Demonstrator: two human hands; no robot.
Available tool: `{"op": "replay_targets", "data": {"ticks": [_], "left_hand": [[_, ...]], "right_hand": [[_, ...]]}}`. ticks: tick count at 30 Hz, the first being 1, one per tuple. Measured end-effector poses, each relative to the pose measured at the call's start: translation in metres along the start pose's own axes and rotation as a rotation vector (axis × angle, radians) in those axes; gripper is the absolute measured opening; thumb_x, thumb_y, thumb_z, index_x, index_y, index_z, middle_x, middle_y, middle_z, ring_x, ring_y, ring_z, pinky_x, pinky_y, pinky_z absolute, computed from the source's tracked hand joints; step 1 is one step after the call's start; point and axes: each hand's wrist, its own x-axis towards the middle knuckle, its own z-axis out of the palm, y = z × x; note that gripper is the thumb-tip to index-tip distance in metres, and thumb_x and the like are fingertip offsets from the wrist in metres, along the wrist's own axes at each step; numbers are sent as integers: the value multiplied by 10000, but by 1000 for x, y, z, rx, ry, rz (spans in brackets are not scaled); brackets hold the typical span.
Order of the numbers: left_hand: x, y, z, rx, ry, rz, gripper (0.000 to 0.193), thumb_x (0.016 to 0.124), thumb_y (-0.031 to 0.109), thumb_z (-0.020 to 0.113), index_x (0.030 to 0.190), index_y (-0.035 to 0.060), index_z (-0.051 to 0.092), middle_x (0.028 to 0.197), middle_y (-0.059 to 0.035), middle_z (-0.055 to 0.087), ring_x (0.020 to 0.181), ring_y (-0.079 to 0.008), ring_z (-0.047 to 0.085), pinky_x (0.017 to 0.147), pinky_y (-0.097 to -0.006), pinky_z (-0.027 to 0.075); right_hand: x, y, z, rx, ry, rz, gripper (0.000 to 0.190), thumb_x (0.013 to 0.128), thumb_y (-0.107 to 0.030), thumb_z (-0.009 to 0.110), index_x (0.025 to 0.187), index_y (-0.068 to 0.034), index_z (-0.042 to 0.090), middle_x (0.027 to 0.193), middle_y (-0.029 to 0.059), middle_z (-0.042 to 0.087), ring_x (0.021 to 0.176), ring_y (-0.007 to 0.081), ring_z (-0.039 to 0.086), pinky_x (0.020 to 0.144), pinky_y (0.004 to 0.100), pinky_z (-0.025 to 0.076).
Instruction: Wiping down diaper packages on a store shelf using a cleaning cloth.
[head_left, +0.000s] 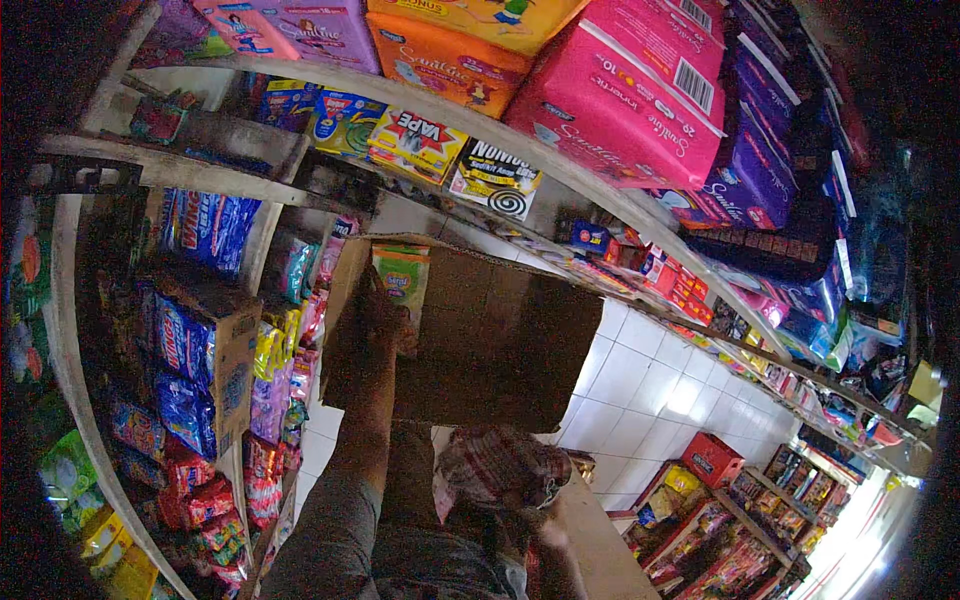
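Observation:
An open cardboard box (495, 337) lies before me, its inside in deep shadow. My left hand (386, 311) reaches into its left side, with the fingers around the left edge of a green packet (409, 285) that has an orange strip along its top. The box wall is close beside these fingers. Nearer my body is a crumpled red-and-white checked cloth (499, 465). By the lower right of the cloth my right hand (553, 534) is blurred; its fingers are not clear, nor whether it grips the cloth.
Above the box runs a shelf with mosquito-coil boxes (495, 178) and large pink sanitary-pad packs (622, 105). Shelves of blue detergent packs (184, 341) stand close on the left. White floor tiles (645, 375) show to the right, before a lower goods rack (720, 525).

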Motion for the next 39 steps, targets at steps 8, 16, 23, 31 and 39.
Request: {"op": "replay_targets", "data": {"ticks": [8, 16, 23, 31, 39], "left_hand": [[11, 23, -32, -148, -55, 101, 544, 803, 241, 602, 1224, -5, 359, 1048, -163, 523, 935, -252, 525, 814, -364, 421], [-62, 143, -103, -334, -134, 190, 604, 839, 390, 525, 1251, -9, 336, 951, -152, 546, 806, -268, 557, 590, -352, 440], [-209, 265, -164, -529, -230, -21, 495, 905, 412, 399, 1179, -1, 406, 1022, -146, 522, 974, -236, 493, 889, -361, 356], [-353, 379, -117, -965, -552, 123, 632, 905, 479, 321, 1339, 27, 239, 1348, -108, 293, 1240, -203, 276, 1017, -335, 235], [-352, 375, -82, -548, -511, 656, 571, 927, 452, 248, 1320, 37, 266, 1309, -63, 348, 1212, -176, 320, 1028, -318, 240]], "right_hand": [[1, -2, 3, -233, 103, -1, 516, 831, -122, 546, 1283, -43, 311, 1196, 84, 453, 1049, 198, 458, 873, 327, 404], [27, -7, -26, -205, 74, -591, 419, 879, -117, 463, 1256, -32, 302, 1188, 118, 452, 1079, 230, 443, 899, 360, 372], [-16, -91, -22, -221, 234, -1119, 306, 776, 90, 437, 1075, 31, 469, 1004, 113, 570, 951, 186, 529, 825, 304, 425], [-108, -139, -11, -578, 95, -1647, 438, 759, -143, 534, 1150, 30, 439, 1115, 234, 495, 1031, 364, 485, 919, 417, 338], [-134, -141, -52, -461, -66, -1714, 495, 826, -201, 453, 1254, 35, 372, 1338, 204, 331, 1293, 253, 213, 1052, 383, 117]]}}
